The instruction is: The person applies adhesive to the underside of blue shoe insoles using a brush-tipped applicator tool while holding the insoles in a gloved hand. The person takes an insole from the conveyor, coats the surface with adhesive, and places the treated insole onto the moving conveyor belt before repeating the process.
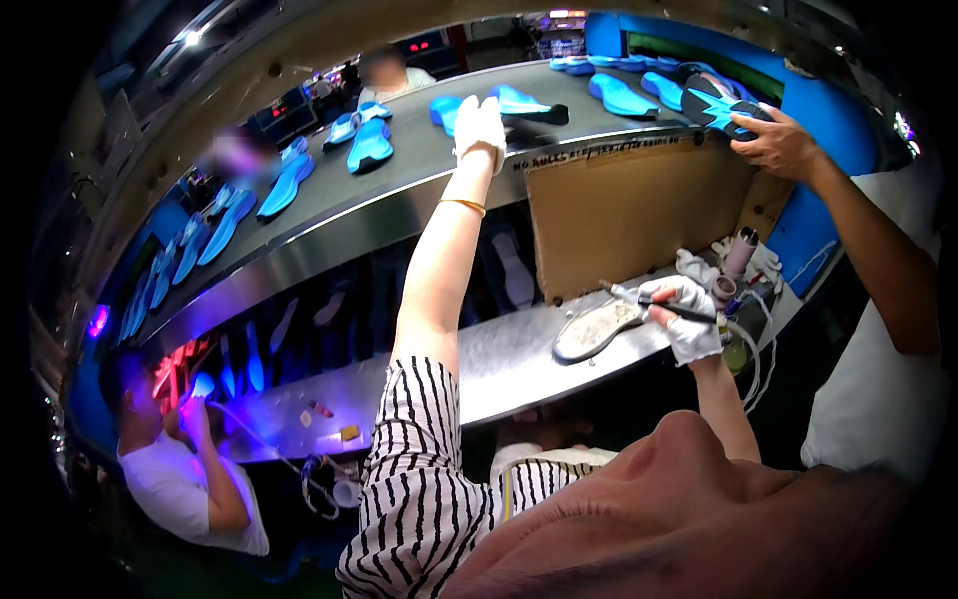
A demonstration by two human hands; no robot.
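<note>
My left hand (480, 128), in a white glove, reaches far out over the conveyor belt. Its fingers are at a blue shoe sole (521, 102) with a black end, and seem to grip it; their tips are partly blurred. Another blue sole (445, 112) lies just to the left of that hand. My right hand (689, 317), also gloved with bare fingertips showing, is closed around a slim brush-like tool (691, 312) with a dark handle. The tool's pale end is above a whitish shoe sole (597, 331) with a dark rim, lying on the metal bench.
Several blue soles (284, 186) line the conveyor belt (409, 150). On the right, a co-worker's hand (783, 145) holds a black-and-blue sole (714, 106). A cardboard panel (639, 215) stands behind the bench (519, 379). Bottles and hoses (763, 344) crowd its right end; another person (185, 469) works at left.
</note>
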